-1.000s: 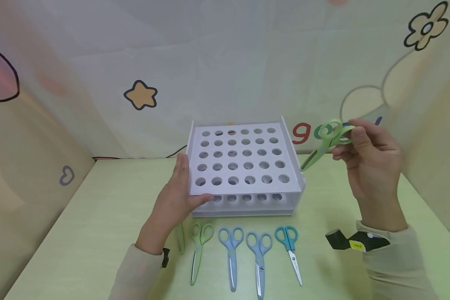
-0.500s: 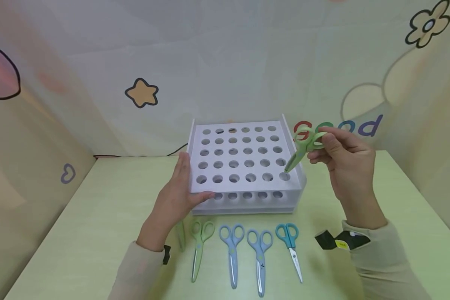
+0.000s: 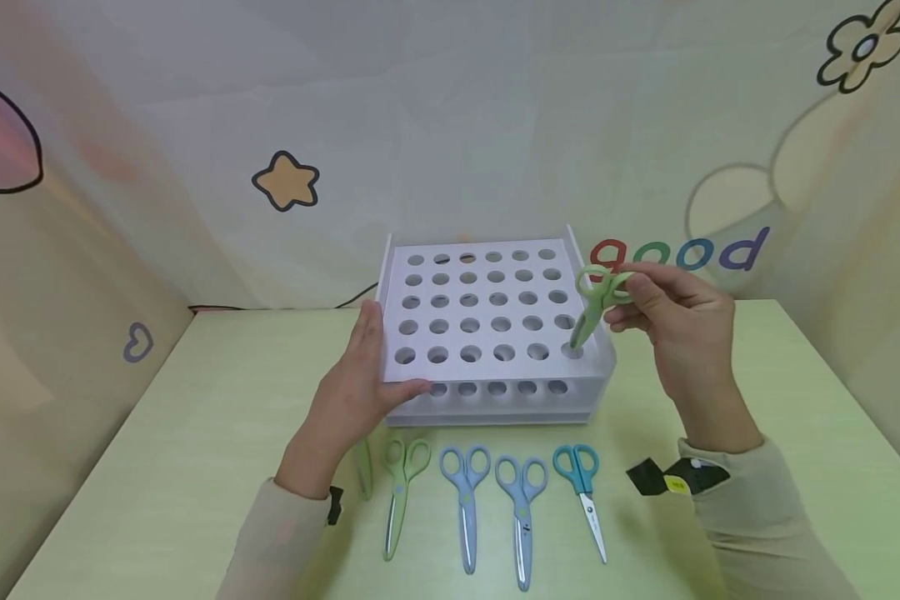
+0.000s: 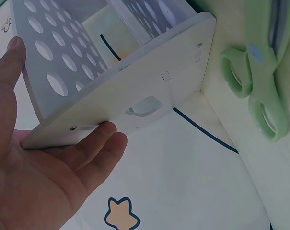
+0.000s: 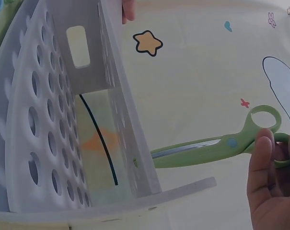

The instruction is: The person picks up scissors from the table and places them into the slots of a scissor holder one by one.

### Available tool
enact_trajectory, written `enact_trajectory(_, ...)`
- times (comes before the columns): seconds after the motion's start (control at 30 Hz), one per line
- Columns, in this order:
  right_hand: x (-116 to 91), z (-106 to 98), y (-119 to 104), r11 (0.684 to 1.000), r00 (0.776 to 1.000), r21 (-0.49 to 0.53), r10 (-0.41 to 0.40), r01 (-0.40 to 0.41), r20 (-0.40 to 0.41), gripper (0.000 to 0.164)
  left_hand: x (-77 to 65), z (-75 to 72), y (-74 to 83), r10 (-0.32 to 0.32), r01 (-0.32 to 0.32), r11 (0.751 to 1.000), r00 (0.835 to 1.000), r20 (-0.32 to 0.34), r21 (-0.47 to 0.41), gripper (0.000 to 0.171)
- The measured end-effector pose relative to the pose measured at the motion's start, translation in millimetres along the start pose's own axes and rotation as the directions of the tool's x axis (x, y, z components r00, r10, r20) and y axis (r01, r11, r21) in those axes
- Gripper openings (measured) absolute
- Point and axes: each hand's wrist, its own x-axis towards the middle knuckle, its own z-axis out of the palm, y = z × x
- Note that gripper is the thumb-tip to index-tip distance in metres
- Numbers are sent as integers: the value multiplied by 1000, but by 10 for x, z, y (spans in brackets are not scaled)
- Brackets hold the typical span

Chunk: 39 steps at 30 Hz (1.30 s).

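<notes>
Scissors (image 3: 597, 303): pinching handle (image 5: 249, 129), right hand (image 3: 682, 329), leaving blade (image 5: 192, 154) free below fingertips (image 5: 263, 143); gripping rack (image 3: 487, 369), left hand (image 3: 351, 387), thumb opposite fingers, seemingly steadying.

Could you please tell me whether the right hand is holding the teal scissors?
No, the right hand holds green scissors, while the teal scissors lie on the table.

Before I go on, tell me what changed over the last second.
The right hand moved left with the green scissors it grips, bringing their tip over the white rack to its front-right hole. Nothing was picked up or released. The left hand still holds the rack's left side; the other scissors stayed put.
</notes>
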Motion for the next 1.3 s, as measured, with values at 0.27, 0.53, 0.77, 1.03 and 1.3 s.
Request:
enact_trajectory(0.27,16,-43,85,988,993,-127,92,-82,77,22,-7,-4,-4,3,-3,1000,1000,1,3,124)
enact_trajectory(0.53,21,-111,115,907,966,-391,225,-158,130,18,-4,-5,8,-1,1,1000,1000,7,-2,124)
enact_trajectory(0.77,15,-168,104,734,949,-674,267,-87,167,22,-7,-12,6,-7,7,1000,1000,11,20,123)
enact_trajectory(1.03,15,-133,49,660,941,-746,301,-89,154,23,2,-52,37,3,-2,995,1000,-7,102,123)
enact_trajectory(1.3,-24,-126,75,689,937,-714,318,-121,148,24,-18,-61,60,-1,3,988,1000,-18,156,121)
